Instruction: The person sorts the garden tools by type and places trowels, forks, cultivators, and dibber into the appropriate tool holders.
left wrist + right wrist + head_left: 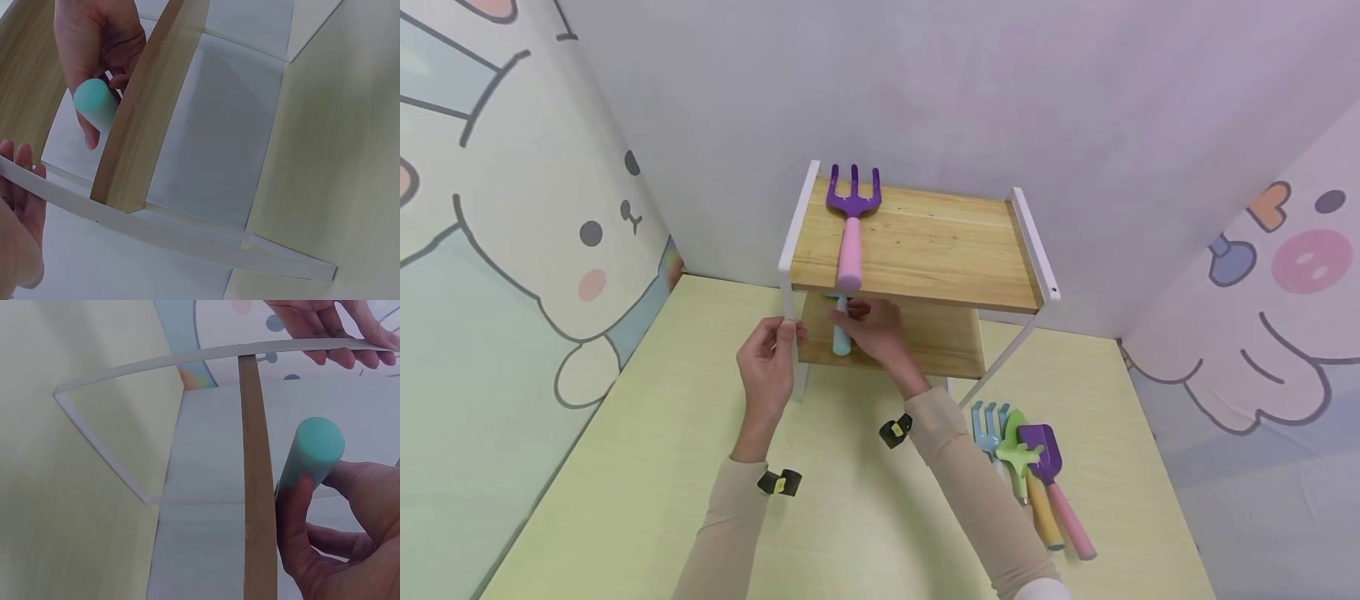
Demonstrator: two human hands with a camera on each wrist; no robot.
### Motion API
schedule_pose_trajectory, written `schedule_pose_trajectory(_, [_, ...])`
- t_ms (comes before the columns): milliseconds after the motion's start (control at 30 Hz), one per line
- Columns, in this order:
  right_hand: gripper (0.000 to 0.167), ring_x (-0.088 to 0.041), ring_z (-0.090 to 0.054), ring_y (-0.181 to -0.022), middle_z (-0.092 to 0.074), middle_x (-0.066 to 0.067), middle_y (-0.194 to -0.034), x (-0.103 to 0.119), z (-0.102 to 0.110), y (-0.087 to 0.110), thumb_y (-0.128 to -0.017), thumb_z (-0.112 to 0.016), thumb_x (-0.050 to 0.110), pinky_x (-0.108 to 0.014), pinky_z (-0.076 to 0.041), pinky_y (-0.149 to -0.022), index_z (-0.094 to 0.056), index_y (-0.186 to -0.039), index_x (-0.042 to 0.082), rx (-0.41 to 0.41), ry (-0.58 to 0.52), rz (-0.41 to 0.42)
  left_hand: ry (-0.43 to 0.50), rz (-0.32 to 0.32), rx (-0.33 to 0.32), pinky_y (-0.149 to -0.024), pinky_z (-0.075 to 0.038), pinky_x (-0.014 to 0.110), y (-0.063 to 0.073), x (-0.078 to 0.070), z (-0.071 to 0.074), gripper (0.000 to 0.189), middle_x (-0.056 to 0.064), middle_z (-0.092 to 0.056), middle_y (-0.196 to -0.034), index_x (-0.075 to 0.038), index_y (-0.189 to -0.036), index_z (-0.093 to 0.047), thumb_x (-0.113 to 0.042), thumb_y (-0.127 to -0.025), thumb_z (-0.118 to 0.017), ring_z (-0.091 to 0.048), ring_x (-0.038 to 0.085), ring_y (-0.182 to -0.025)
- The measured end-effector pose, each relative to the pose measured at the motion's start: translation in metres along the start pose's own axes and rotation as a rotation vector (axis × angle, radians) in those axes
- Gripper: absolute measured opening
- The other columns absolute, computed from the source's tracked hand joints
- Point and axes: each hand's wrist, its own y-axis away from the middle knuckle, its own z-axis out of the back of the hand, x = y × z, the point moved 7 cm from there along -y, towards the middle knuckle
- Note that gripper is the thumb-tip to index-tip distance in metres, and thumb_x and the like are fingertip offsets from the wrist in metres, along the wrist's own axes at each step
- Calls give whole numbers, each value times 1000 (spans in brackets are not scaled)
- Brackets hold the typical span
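Note:
A two-tier wooden shelf (925, 250) with white side frames stands on the table. My left hand (767, 362) grips the white front left post (787, 296), thumb on one side and fingers on the other. Over the lower board (940, 333), my right hand (880, 333) holds a garden tool by its light blue handle (842, 340), whose rounded turquoise end (320, 440) faces outward. The upper board hides most of this tool's head. On the upper board lies a purple hand fork (853, 202) with a pink handle, tines toward the wall.
Right of the shelf, several garden tools lie together on the table (647, 467): a blue fork (989, 429), light green tools (1018, 457) and a purple shovel (1040, 450) with a pink handle. Cartoon-printed walls (925, 92) close in the back and sides.

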Motion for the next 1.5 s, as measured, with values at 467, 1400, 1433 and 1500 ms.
schedule_pose_trajectory(467, [35, -31, -70, -107, -68, -19, -121, 1, 4, 6, -103, -66, 25, -28, -63, -71, -65, -126, -1, 7, 54, 22, 24, -14, -3, -75, -62, 24, -2, -4, -1, 20, 3, -72, -88, 19, -97, -62, 2, -104, -57, -70, 15, -79])
schedule_pose_trajectory(1400, [29, -29, -69, -100, -70, -17, -114, -9, 35, 41, -101, -68, 14, -38, -61, -87, -65, -123, -4, -89, 1, 291, 19, 6, -11, -74, -61, 22, 1, -1, 0, 15, 15, -71, -88, 22, -96, -60, 9, -102, -55, -70, 12, -79])
schedule_pose_trajectory(1433, [29, -29, -69, -100, -70, -17, -114, -9, 36, 42, -101, -68, 14, -38, -61, -86, -65, -123, -4, -89, -3, 297, 20, 4, -11, -74, -61, 22, 1, 0, 0, 15, 12, -71, -88, 21, -97, -60, 8, -102, -55, -70, 11, -79])
schedule_pose_trajectory(1500, [29, -29, -69, -100, -70, -17, -115, -9, 38, 45, -100, -68, 13, -39, -61, -86, -65, -123, -5, -88, -11, 315, 30, 1, -12, -74, -61, 23, 1, 0, 0, 15, 7, -71, -89, 21, -96, -61, 9, -102, -55, -70, 12, -80])
